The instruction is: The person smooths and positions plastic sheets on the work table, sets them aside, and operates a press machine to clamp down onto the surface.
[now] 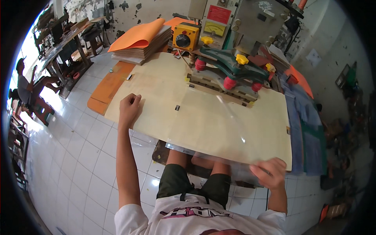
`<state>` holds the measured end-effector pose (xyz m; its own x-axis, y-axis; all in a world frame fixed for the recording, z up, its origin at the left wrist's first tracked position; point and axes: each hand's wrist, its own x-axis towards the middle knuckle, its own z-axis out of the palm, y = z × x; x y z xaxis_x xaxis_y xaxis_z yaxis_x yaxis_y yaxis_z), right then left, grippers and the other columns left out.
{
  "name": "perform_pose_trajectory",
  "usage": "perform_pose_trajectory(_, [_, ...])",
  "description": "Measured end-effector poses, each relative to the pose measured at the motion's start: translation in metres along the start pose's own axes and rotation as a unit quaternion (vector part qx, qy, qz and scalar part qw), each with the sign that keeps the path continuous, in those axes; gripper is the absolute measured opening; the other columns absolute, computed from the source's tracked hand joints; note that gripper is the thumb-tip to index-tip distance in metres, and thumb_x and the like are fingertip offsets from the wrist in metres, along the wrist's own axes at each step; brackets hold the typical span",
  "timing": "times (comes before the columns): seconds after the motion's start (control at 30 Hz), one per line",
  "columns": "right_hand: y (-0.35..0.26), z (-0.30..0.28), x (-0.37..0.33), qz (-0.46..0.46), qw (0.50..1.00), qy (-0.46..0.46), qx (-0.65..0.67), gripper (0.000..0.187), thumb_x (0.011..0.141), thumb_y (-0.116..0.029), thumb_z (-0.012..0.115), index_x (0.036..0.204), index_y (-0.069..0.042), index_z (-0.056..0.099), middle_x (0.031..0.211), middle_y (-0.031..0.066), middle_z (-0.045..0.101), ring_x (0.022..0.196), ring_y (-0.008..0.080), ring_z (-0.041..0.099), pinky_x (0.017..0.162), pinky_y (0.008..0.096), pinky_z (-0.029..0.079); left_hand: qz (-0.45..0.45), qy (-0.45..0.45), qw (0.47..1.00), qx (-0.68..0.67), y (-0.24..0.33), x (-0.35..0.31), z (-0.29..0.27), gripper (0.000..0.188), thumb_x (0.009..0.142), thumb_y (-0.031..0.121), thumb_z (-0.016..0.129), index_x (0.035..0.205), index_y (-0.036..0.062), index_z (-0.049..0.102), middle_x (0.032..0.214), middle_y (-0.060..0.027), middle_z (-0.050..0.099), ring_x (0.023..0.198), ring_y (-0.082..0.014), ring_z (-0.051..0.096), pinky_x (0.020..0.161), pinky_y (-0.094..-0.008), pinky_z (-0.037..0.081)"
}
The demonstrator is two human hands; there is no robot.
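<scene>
A clear plastic sheet (231, 158) lies along the near edge of a pale yellow board (156, 86), its shine reaching up onto the board. At the right front corner, my right hand (270, 172), slightly blurred, pinches this sheet. My left hand (130, 109) is curled closed at the board's left edge; its palm side is hidden, so anything in it cannot be made out. Beyond the hands stands a press machine with a dark green clamp plate (231, 64), yellow knobs and red posts. A long metal bar (219, 89) sits under it, just over the board.
A stack of sheets with an orange cover (137, 37) stands at the back left, beside a yellow control box (186, 36). Bluish plastic sheets (309, 137) hang at the right. An orange-brown wooden board (109, 90) juts out at the left. Far left, another person (29, 84) sits.
</scene>
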<state>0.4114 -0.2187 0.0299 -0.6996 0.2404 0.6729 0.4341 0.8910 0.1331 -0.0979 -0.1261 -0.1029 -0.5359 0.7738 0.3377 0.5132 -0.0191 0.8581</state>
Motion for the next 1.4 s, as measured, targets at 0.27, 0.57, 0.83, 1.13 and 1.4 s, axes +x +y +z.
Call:
perform_pose_trajectory(0.27, [0.097, -0.036, -0.041, 0.488, 0.789, 0.354, -0.116, 0.026, 0.1, -0.025, 0.058, 0.114, -0.004, 0.067, 0.082, 0.0029, 0.064, 0.068, 0.0104, 0.059, 0.058, 0.0251, 0.045, -0.015, -0.004, 0.999, -0.027, 0.009, 0.0, 0.005, 0.033, 0.093, 0.023, 0.063, 0.074, -0.0036, 0.058, 0.06, -0.0016, 0.047, 0.059, -0.0087, 0.04, 0.054, -0.0282, 0.035])
perform_pose_trajectory(0.57, [0.168, 0.025, -0.1, 0.447, 0.883, -0.048, -0.134, 0.055, 0.083, -0.018, 0.073, 0.131, 0.0, 0.055, 0.126, 0.0212, 0.058, 0.116, 0.0349, 0.056, 0.1, 0.0419, 0.043, -0.027, -0.017, 0.999, -0.02, 0.009, 0.002, 0.011, 0.034, 0.095, 0.025, 0.062, 0.076, -0.0035, 0.059, 0.063, -0.0006, 0.049, 0.061, -0.0081, 0.042, 0.056, -0.0275, 0.036])
perform_pose_trajectory(0.83, [0.145, 0.063, -0.027, 0.4, 0.859, -0.315, 0.053, 0.065, 0.07, -0.028, 0.083, 0.123, -0.001, 0.056, 0.112, 0.0177, 0.06, 0.102, 0.0339, 0.06, 0.091, 0.0409, 0.046, -0.042, -0.033, 0.998, -0.019, 0.0, 0.004, 0.01, 0.035, 0.096, 0.029, 0.063, 0.08, -0.0027, 0.061, 0.068, -0.0015, 0.054, 0.065, -0.0083, 0.047, 0.061, -0.0258, 0.039])
perform_pose_trajectory(1.13, [0.161, 0.072, -0.03, 0.444, 0.807, -0.379, 0.087, 0.067, 0.06, -0.026, 0.091, 0.111, -0.004, 0.055, 0.075, 0.0083, 0.058, 0.069, 0.0236, 0.059, 0.065, 0.035, 0.047, -0.034, -0.02, 0.999, 0.001, 0.015, -0.003, 0.012, 0.03, 0.095, 0.025, 0.064, 0.082, -0.0019, 0.062, 0.069, -0.0021, 0.056, 0.065, -0.0092, 0.048, 0.059, -0.0253, 0.039])
perform_pose_trajectory(1.4, [0.165, 0.083, -0.039, 0.404, 0.826, -0.376, 0.118, 0.046, 0.066, -0.026, 0.087, 0.094, -0.004, 0.059, 0.073, 0.0073, 0.058, 0.068, 0.0227, 0.057, 0.064, 0.0342, 0.046, 0.235, 0.131, 0.958, 0.103, 0.038, -0.036, 0.042, 0.005, 0.088, 0.009, 0.067, 0.089, 0.0065, 0.063, 0.079, -0.0038, 0.063, 0.072, -0.0191, 0.054, 0.072, -0.0351, 0.043])
